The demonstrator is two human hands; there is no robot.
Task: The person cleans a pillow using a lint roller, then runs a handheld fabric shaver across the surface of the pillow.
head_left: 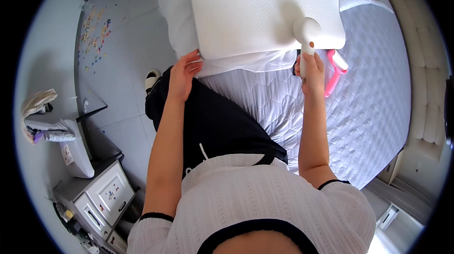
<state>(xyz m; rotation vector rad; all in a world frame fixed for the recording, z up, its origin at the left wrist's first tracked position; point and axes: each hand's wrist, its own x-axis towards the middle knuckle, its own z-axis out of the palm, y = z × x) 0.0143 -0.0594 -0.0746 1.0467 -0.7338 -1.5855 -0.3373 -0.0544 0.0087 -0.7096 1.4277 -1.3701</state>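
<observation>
My right hand is wrapped around the handle of a white fabric shaver, a handheld device with a round head. That head is over the near right part of a white textured pillow; whether it touches the fabric I cannot tell. At the pillow's near left corner, my left hand rests with its fingers apart and bent against the edge. White cloth hangs out from under the pillow. Just right of my right hand lies a pink-handled lint roller.
A light grey quilted mattress spreads to the right, beside a padded headboard. Small colourful pieces are scattered on the tiled floor. A white cabinet and a chair-like white item stand at lower left.
</observation>
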